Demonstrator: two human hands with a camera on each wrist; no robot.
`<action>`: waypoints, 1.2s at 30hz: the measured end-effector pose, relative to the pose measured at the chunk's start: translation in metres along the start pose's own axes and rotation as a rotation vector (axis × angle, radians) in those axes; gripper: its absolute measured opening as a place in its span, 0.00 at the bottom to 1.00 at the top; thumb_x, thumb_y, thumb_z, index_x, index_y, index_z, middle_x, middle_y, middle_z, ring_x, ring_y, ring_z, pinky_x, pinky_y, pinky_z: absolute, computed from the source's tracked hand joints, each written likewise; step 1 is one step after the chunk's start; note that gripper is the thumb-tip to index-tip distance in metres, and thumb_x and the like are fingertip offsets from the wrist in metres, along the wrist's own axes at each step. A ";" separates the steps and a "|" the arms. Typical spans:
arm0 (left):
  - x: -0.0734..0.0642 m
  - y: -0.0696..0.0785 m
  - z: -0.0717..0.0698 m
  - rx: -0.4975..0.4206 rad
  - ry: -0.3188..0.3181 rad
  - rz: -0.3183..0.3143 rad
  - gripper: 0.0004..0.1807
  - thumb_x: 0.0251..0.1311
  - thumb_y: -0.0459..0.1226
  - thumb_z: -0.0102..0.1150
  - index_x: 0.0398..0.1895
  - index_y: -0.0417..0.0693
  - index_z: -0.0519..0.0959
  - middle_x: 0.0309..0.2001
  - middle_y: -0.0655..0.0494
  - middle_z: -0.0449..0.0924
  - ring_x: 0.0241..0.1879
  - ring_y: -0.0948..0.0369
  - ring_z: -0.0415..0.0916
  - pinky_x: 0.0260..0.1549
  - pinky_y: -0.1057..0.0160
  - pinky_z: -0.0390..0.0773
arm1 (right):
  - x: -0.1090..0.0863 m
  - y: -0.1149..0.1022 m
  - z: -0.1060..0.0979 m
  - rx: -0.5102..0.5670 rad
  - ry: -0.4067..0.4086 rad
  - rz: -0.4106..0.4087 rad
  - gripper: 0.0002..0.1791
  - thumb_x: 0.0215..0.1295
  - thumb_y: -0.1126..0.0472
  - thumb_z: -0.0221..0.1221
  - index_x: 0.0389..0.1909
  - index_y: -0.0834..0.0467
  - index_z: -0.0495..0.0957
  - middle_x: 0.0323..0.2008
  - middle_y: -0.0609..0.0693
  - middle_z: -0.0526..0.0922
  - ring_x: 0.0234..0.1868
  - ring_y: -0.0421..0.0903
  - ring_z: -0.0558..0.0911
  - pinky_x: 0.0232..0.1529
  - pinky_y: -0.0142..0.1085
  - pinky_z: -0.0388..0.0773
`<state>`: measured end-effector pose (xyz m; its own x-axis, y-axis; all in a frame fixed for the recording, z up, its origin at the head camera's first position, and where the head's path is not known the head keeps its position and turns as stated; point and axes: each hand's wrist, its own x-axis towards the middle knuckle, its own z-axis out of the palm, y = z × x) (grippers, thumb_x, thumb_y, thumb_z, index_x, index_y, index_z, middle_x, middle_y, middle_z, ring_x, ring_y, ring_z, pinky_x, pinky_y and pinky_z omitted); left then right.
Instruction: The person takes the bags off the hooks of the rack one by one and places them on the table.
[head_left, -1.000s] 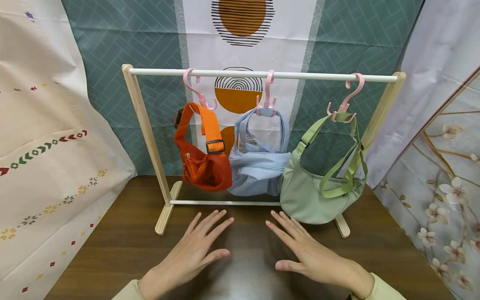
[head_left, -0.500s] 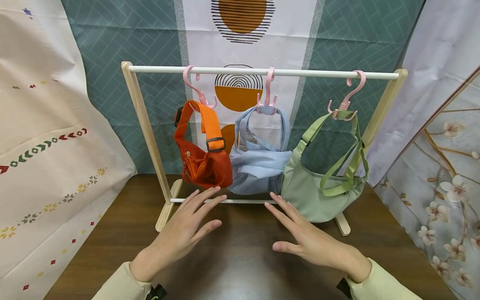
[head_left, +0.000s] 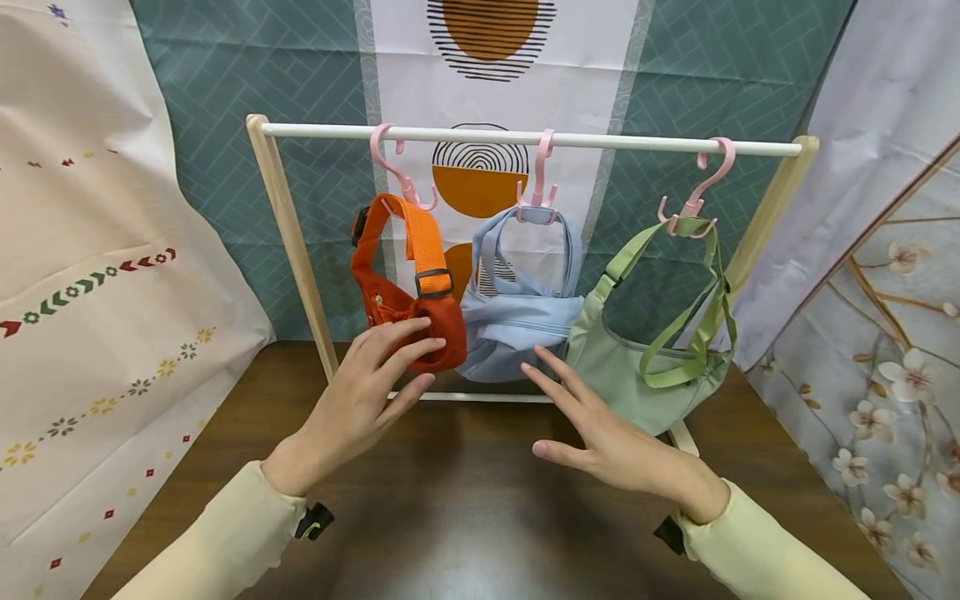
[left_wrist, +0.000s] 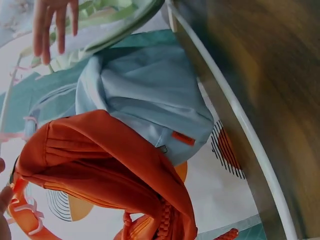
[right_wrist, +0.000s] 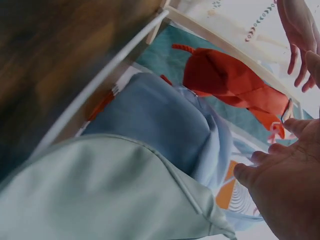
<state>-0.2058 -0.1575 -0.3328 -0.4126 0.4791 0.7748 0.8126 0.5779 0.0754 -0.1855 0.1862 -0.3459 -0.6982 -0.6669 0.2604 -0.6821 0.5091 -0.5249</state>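
Note:
An orange-red shoulder bag (head_left: 452,329), a light blue shoulder bag (head_left: 517,321) and a sage green shoulder bag (head_left: 637,379) hang from pink hook hangers on a rack. My left hand (head_left: 367,379) is raised with loosely bent fingers, overlapping the lower part of the orange-red bag in the head view. Its fingertips (left_wrist: 4,197) show at the left edge of the left wrist view. My right hand (head_left: 607,437) hovers before the blue and green bags, fingers extended and spread; the right wrist view shows its palm (right_wrist: 295,185). Neither hand holds anything.
The rack's white top rail (head_left: 480,135) runs between two wooden posts, with a white lower bar (head_left: 480,397) behind the hands. Beneath is a dark wooden table (head_left: 465,500). Patterned cloths (head_left: 480,83) hang behind and at both sides. Black straps (head_left: 315,521) show at the sleeve cuffs.
Both hands have risen from low over the table toward the bags. The left now overlaps the orange-red bag in the head view. The bags hang as before.

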 end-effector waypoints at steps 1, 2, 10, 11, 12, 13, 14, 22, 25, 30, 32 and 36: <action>0.003 -0.001 0.000 0.002 0.009 0.009 0.27 0.81 0.56 0.43 0.67 0.50 0.78 0.69 0.47 0.71 0.68 0.47 0.68 0.68 0.44 0.65 | 0.002 -0.001 -0.002 -0.013 0.006 -0.014 0.49 0.74 0.49 0.64 0.85 0.38 0.43 0.85 0.47 0.34 0.82 0.56 0.51 0.70 0.62 0.63; 0.005 -0.002 -0.001 0.008 0.016 0.017 0.27 0.81 0.56 0.43 0.66 0.50 0.78 0.69 0.47 0.72 0.68 0.47 0.68 0.68 0.44 0.66 | 0.005 -0.001 -0.005 -0.023 0.012 -0.026 0.49 0.74 0.50 0.64 0.85 0.40 0.43 0.85 0.48 0.35 0.82 0.57 0.51 0.70 0.62 0.63; 0.025 -0.012 -0.011 0.086 0.041 0.102 0.25 0.81 0.53 0.44 0.65 0.46 0.77 0.67 0.43 0.72 0.65 0.45 0.69 0.65 0.41 0.67 | 0.016 -0.012 -0.025 0.002 0.017 -0.028 0.48 0.75 0.51 0.63 0.85 0.41 0.43 0.85 0.46 0.34 0.81 0.57 0.52 0.68 0.62 0.65; 0.030 -0.014 -0.014 0.095 0.049 0.106 0.25 0.81 0.52 0.44 0.66 0.46 0.77 0.67 0.42 0.72 0.65 0.45 0.69 0.65 0.41 0.67 | 0.017 -0.013 -0.027 0.002 0.015 -0.029 0.47 0.76 0.50 0.62 0.85 0.42 0.43 0.85 0.46 0.34 0.81 0.58 0.52 0.68 0.62 0.66; 0.035 -0.016 -0.017 0.105 0.062 0.110 0.25 0.81 0.52 0.44 0.66 0.46 0.77 0.67 0.42 0.72 0.65 0.44 0.69 0.65 0.40 0.67 | 0.018 -0.014 -0.030 0.002 0.014 -0.030 0.47 0.76 0.50 0.62 0.85 0.43 0.44 0.85 0.46 0.34 0.81 0.58 0.52 0.67 0.62 0.67; 0.040 -0.018 -0.020 0.112 0.077 0.112 0.25 0.81 0.52 0.44 0.66 0.46 0.77 0.67 0.42 0.72 0.64 0.44 0.69 0.65 0.40 0.66 | 0.020 -0.016 -0.032 0.003 0.015 -0.031 0.47 0.76 0.50 0.62 0.85 0.43 0.44 0.85 0.45 0.34 0.81 0.57 0.52 0.67 0.61 0.67; 0.044 -0.020 -0.022 0.118 0.094 0.111 0.25 0.81 0.52 0.45 0.65 0.46 0.77 0.67 0.41 0.72 0.64 0.43 0.69 0.65 0.40 0.66 | 0.022 -0.018 -0.034 -0.002 0.017 -0.033 0.47 0.76 0.50 0.62 0.85 0.43 0.44 0.84 0.44 0.34 0.81 0.57 0.52 0.67 0.61 0.68; 0.060 -0.039 -0.028 0.166 0.186 0.079 0.24 0.81 0.50 0.47 0.65 0.43 0.76 0.68 0.40 0.70 0.64 0.42 0.69 0.65 0.40 0.64 | 0.045 -0.025 -0.035 -0.064 0.124 -0.119 0.46 0.75 0.55 0.63 0.85 0.45 0.47 0.84 0.42 0.36 0.81 0.50 0.53 0.70 0.58 0.66; 0.072 -0.045 -0.032 0.170 0.213 0.070 0.21 0.77 0.45 0.53 0.66 0.45 0.75 0.69 0.41 0.70 0.65 0.43 0.68 0.66 0.40 0.62 | 0.059 -0.028 -0.037 -0.056 0.170 -0.144 0.44 0.75 0.56 0.63 0.84 0.47 0.49 0.84 0.42 0.38 0.80 0.49 0.55 0.70 0.57 0.67; 0.099 -0.054 -0.042 0.185 0.238 0.074 0.22 0.73 0.39 0.59 0.68 0.46 0.75 0.70 0.43 0.69 0.66 0.44 0.67 0.66 0.40 0.61 | 0.079 -0.034 -0.046 -0.069 0.223 -0.200 0.44 0.74 0.58 0.64 0.83 0.50 0.52 0.84 0.46 0.41 0.79 0.50 0.56 0.68 0.56 0.70; 0.107 -0.059 -0.045 0.212 0.223 0.078 0.23 0.75 0.40 0.56 0.70 0.46 0.74 0.71 0.42 0.67 0.67 0.44 0.66 0.67 0.40 0.60 | 0.085 -0.037 -0.050 -0.082 0.241 -0.223 0.44 0.73 0.59 0.65 0.83 0.50 0.52 0.84 0.46 0.41 0.80 0.51 0.55 0.69 0.56 0.69; 0.117 -0.068 -0.053 0.290 0.181 0.087 0.24 0.79 0.44 0.51 0.72 0.46 0.71 0.72 0.39 0.64 0.68 0.43 0.64 0.68 0.40 0.59 | 0.093 -0.042 -0.058 -0.110 0.255 -0.237 0.43 0.74 0.58 0.63 0.83 0.49 0.51 0.84 0.47 0.41 0.80 0.51 0.54 0.69 0.57 0.69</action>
<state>-0.2872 -0.1755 -0.2145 -0.2459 0.4252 0.8710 0.6799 0.7161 -0.1576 -0.2342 0.1344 -0.2532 -0.5404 -0.6231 0.5654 -0.8410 0.4218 -0.3388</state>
